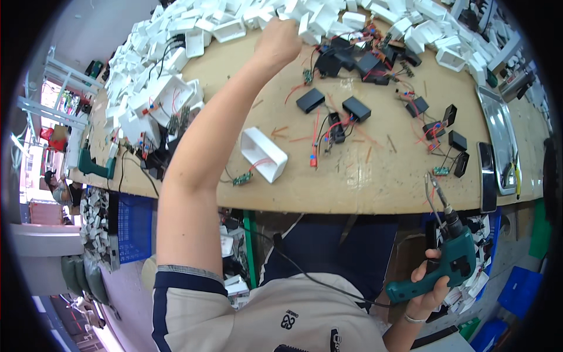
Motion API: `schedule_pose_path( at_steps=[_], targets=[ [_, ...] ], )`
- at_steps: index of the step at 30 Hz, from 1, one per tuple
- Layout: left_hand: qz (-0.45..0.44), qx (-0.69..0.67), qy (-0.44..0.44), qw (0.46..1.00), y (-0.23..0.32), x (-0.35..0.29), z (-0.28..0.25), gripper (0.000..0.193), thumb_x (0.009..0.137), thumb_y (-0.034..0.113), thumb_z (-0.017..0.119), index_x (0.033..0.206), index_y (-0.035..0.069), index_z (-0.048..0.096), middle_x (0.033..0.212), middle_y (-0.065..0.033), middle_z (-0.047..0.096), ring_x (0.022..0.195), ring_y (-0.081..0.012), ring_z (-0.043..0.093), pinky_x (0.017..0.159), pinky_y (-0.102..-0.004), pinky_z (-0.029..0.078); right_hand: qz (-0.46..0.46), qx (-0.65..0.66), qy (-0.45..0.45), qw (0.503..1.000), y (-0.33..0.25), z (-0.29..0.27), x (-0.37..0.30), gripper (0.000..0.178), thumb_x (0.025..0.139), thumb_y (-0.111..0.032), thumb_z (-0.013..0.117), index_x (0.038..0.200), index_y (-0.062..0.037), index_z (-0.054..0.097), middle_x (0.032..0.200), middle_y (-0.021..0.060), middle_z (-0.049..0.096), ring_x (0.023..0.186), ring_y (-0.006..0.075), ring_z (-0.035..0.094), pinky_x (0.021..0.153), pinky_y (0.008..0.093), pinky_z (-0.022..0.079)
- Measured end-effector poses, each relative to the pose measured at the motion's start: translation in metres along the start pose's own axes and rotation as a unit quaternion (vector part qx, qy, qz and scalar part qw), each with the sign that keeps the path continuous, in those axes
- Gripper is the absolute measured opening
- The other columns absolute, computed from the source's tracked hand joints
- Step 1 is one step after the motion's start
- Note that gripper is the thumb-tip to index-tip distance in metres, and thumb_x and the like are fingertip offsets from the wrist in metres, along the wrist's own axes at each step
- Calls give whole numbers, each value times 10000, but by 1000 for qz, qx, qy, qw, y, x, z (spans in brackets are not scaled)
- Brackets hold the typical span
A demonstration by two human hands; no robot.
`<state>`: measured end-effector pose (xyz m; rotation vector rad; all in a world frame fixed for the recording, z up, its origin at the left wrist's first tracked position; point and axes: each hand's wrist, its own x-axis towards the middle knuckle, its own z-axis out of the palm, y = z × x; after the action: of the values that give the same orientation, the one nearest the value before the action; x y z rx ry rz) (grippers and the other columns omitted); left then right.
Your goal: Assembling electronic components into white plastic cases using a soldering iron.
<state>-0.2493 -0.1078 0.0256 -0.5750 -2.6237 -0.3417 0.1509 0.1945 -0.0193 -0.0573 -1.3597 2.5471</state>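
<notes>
Fingers of the right hand [433,298], nearest the body, wrap the smooth plastic handle of a green soldering gun [460,258], its slim metal tip and thin tube pointing away; a thin black cord [328,283] curves off to that hand's left. Farther out, ahead and right of it, a flat, glossy dark phone [487,177] lies on the matte tan desk [363,190], beside a long, shiny metal tray [497,138]. Between the two hands, alongside the left forearm, sits an open, smooth-walled white box [264,154], with a small green circuit board [241,178] at its near end. Beyond come rectangular black blocks [356,109] tangled with thin red and black wires. Farthest, the left hand [280,44] reaches the heap of angular white plastic housings [229,29]; its fingertips are hidden, so whether it grips one cannot be told.
</notes>
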Motion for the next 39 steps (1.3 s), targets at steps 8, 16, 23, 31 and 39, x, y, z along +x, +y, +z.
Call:
schedule_pose_path(
  at_steps=[8,16,23,31,39],
  targets=[
    [-259,-91,-13,962,-25,43,42,482,677,308,640,1024,-15,554,950,-237,581,906,-351,565,787,-390,453,2,-26,58,998,6,-5,9,607,837,-279,554,1266,27,253,1091,248,483,643,176,565,503,254,493],
    [-287,-451,-90,841,-20,-1,-18,370,704,50,658,1056,-12,562,916,-139,599,727,-177,606,635,-246,494,17,-27,50,998,5,-10,17,613,828,-279,568,1260,31,261,1092,249,479,639,175,560,505,256,493],
    [21,-233,74,969,52,-70,-94,304,708,91,683,987,4,602,781,-66,629,691,-134,611,604,-230,481,17,-3,25,1000,5,-15,10,602,835,-295,554,1243,52,280,1123,234,469,659,173,544,509,245,468],
    [143,-222,163,951,194,-159,-66,344,684,154,684,967,8,552,707,-62,575,575,-170,571,475,-273,447,-12,62,-40,997,4,-13,8,620,842,-304,542,1274,30,249,1190,245,414,683,167,508,543,249,436],
    [1,-310,86,947,248,-178,14,381,692,125,672,1009,-2,506,702,-88,598,596,-227,594,507,-300,475,-20,82,-68,994,2,-15,2,614,851,-297,529,1297,3,231,1207,248,407,689,161,507,565,244,431]
  ],
)
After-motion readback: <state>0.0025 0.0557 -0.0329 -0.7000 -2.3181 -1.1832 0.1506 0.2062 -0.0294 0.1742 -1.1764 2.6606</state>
